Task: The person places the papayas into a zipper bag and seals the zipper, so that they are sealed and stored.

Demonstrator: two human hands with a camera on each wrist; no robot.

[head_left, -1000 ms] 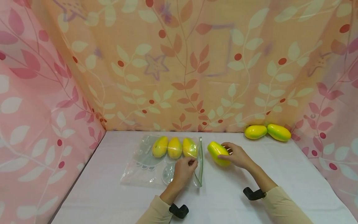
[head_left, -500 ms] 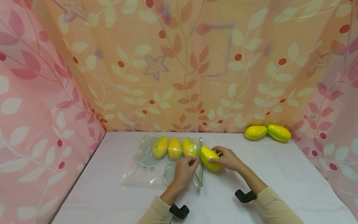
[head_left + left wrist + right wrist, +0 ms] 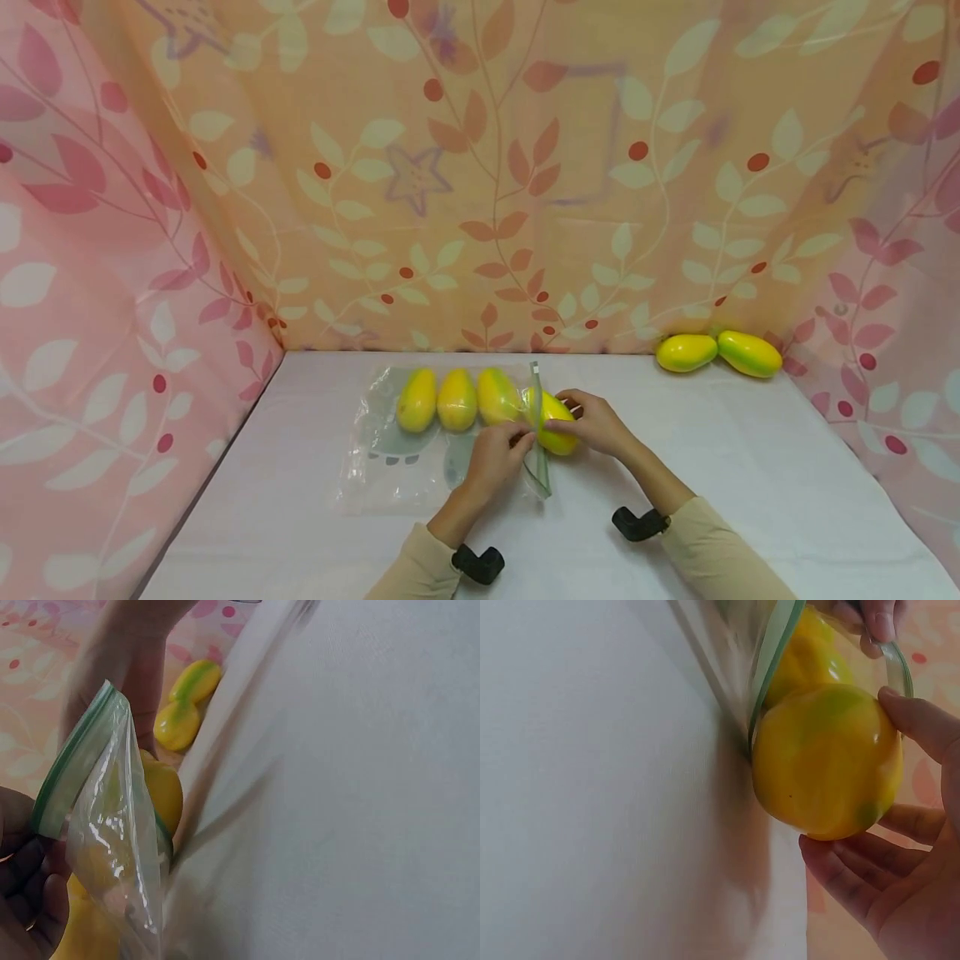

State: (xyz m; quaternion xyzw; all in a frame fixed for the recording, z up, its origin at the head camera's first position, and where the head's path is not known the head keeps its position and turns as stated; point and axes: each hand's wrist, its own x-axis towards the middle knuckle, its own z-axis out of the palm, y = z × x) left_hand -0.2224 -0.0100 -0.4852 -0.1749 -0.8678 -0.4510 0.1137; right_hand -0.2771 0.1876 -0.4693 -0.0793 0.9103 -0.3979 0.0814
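A clear zip bag (image 3: 360,479) with a green seal strip (image 3: 71,754) and grey printed shapes lies on the table, its mouth to the right. Inside it three yellow mangoes (image 3: 457,401) sit in a row. My left hand (image 3: 495,457) pinches the upper layer of the bag at its mouth, so the opening gapes in both wrist views. With thumb and fingers, my right hand (image 3: 596,427) grips a yellow-green mango (image 3: 825,765) by its sides. This mango's far end is within the bag mouth, and its near end sticks out towards my right palm.
Two more yellow-green mangoes (image 3: 686,353) lie end to end at the table's back right corner. A white cloth covers the table (image 3: 300,550). Patterned curtains (image 3: 495,250) stand behind and along both sides.
My right hand has moved left with its mango, from beside the bag to inside its mouth. The bag's mangoes have shifted slightly left. My left hand has stayed at the bag's edge.
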